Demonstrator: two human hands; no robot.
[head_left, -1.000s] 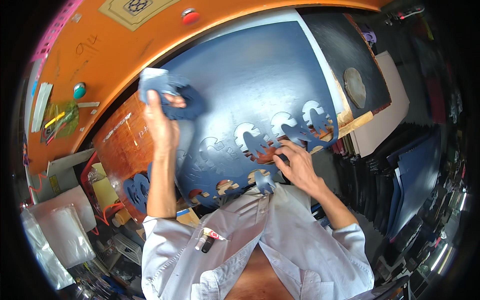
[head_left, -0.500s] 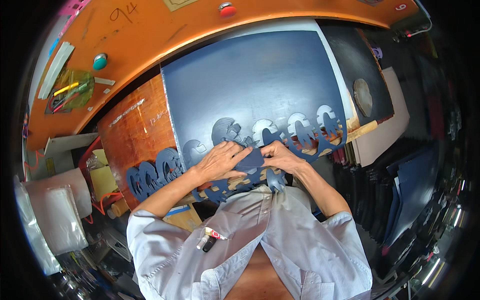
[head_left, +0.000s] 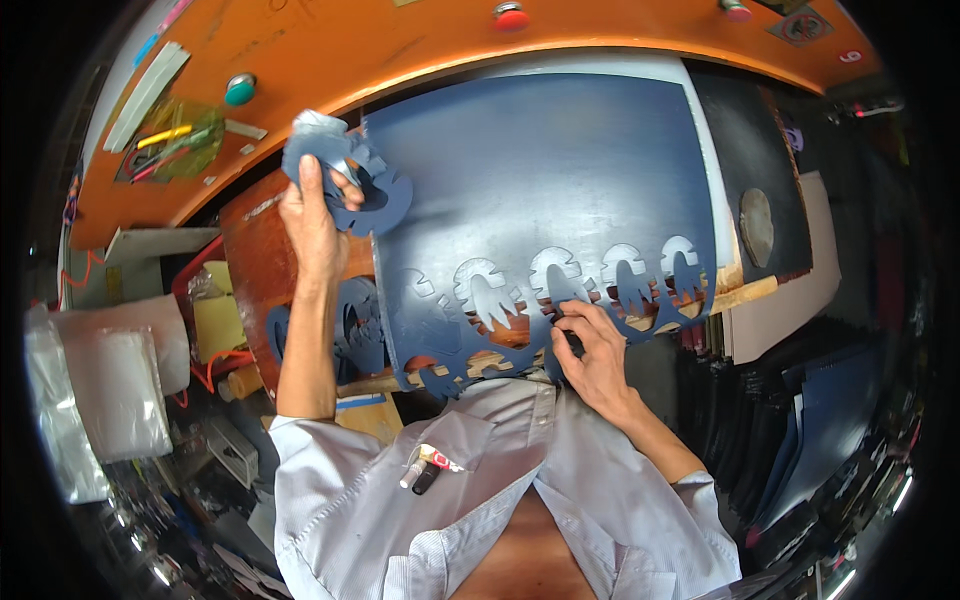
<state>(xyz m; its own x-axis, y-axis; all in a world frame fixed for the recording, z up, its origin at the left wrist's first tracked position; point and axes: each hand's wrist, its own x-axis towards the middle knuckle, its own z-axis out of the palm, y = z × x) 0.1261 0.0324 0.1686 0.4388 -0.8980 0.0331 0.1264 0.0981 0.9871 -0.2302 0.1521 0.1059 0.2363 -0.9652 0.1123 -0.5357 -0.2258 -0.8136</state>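
Observation:
My left hand (head_left: 318, 215) is raised over the far left corner of the dark blue sheet (head_left: 540, 160). Between its thumb and fingers it grips a bunch of curved dark blue cut-outs (head_left: 385, 205) with notched edges. My right hand (head_left: 597, 362) is low at the sheet's near edge, its fingers bent together by the cut openings; whatever lies between the fingertips is hidden. Along that edge runs a row of horseshoe-shaped openings (head_left: 482, 290), some showing a pale layer beneath. More curved dark blue pieces (head_left: 360, 325) stand in a stack left of the sheet.
An orange machine beam (head_left: 420, 45) with a green button (head_left: 239, 90) and red button (head_left: 510, 16) crosses the far side. A brown board (head_left: 255, 235) lies left, a black board (head_left: 745, 150) with a grey oval piece (head_left: 756, 228) right. Plastic-wrapped sheets (head_left: 120, 390) hang at left.
My left hand has lifted away from the near edge to the far left, carrying the cut-outs. The right hand has moved slightly nearer me. The view has shifted.

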